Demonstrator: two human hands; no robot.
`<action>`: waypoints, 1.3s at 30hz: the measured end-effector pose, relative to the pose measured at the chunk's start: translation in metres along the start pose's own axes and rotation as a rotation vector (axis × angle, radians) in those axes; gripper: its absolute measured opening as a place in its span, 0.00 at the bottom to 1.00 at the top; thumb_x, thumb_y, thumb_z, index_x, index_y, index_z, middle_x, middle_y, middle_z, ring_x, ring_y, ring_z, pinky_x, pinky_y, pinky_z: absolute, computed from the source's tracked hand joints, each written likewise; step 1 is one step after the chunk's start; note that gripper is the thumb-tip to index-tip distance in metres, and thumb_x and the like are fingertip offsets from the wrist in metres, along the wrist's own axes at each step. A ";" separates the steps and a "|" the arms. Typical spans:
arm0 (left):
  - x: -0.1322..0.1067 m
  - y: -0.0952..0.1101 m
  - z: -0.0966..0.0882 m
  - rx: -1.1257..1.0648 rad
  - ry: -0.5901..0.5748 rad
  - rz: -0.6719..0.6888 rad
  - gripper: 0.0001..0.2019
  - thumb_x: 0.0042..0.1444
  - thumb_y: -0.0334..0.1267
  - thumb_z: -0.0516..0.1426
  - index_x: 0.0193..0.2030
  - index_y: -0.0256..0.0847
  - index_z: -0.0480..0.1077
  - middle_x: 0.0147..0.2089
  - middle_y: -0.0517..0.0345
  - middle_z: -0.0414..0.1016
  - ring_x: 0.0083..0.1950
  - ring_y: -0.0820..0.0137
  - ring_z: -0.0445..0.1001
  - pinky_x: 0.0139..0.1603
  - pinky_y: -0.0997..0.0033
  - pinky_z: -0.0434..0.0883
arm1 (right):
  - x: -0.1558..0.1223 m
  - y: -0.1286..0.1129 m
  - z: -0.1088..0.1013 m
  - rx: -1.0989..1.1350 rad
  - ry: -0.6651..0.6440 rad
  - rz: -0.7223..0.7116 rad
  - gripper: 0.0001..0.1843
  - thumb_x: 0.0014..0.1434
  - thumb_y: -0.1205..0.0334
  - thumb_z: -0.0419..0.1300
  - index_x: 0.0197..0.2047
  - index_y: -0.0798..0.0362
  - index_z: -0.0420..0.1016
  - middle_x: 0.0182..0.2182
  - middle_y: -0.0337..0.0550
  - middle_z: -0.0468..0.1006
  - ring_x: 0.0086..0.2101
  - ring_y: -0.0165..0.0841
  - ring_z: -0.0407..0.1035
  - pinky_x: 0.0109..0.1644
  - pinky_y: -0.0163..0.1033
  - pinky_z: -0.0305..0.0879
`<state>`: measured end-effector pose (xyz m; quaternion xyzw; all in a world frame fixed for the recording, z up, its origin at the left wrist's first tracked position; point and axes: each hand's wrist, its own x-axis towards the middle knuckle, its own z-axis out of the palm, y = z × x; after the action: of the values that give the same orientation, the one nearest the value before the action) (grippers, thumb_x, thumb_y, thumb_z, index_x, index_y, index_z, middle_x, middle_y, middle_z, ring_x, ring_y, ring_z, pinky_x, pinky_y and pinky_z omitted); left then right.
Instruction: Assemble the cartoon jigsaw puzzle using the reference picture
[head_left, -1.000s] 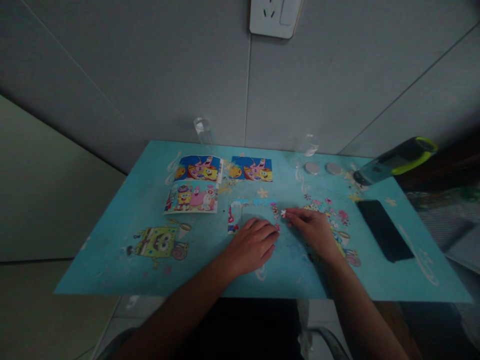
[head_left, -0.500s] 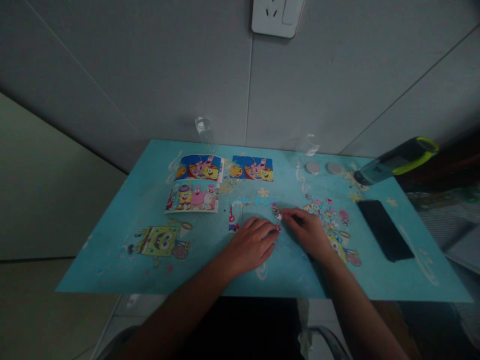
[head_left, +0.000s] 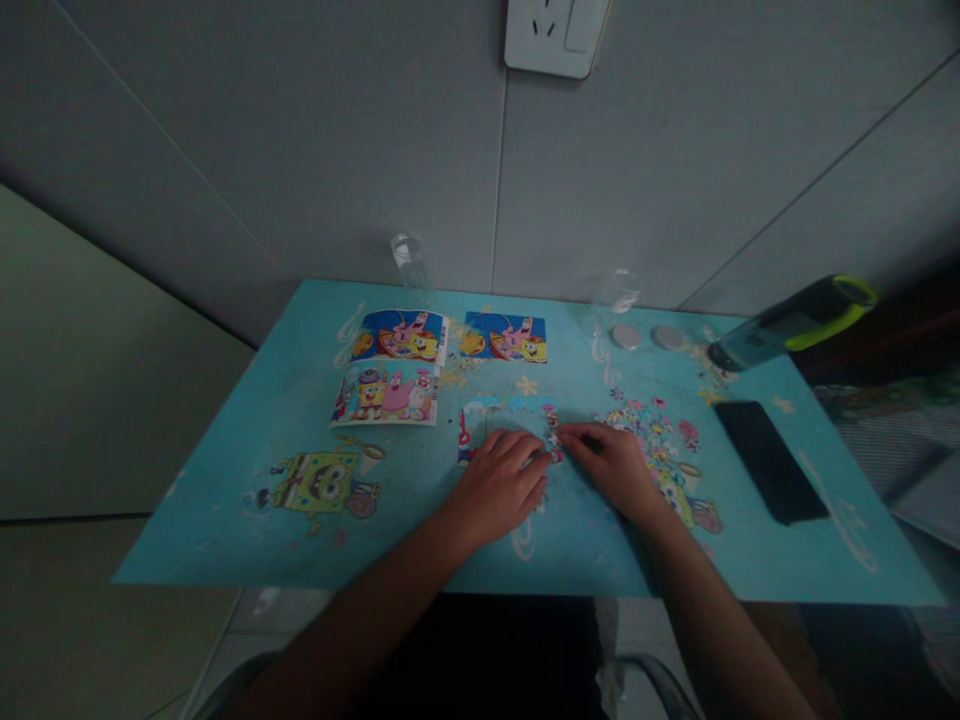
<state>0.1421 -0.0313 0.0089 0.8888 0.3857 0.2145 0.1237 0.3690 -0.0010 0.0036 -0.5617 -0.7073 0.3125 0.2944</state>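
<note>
A partly assembled jigsaw puzzle lies on the table, its border pieces laid along the top, left and right sides. My left hand rests over its lower part with fingers stretched out and slightly bent, their tips near the right border. My right hand has thumb and forefinger pinched at a puzzle piece on that right border. Part of the piece is hidden by the fingertips. Many loose puzzle pieces are scattered just beyond and right of my right hand.
Picture sheets and a matching picture card lie behind the puzzle. Clear jars stand at the wall, with two round lids nearby. At the right are a black phone and a dark bottle with a green strap.
My right fingertips have moved slightly left against the puzzle's right border, bringing the piece in line with it. My left fingers have drawn back a little to the left.
</note>
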 end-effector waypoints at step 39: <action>0.000 0.001 0.004 -0.001 -0.088 0.070 0.23 0.69 0.48 0.54 0.66 0.39 0.65 0.68 0.46 0.68 0.69 0.56 0.63 0.71 0.49 0.59 | -0.007 0.005 -0.010 -0.270 -0.006 -0.379 0.10 0.70 0.61 0.60 0.48 0.47 0.83 0.38 0.45 0.81 0.38 0.39 0.72 0.47 0.47 0.67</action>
<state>0.1442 -0.0324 0.0061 0.9103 0.3483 0.1798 0.1334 0.3815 -0.0059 0.0059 -0.4523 -0.8362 0.1560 0.2679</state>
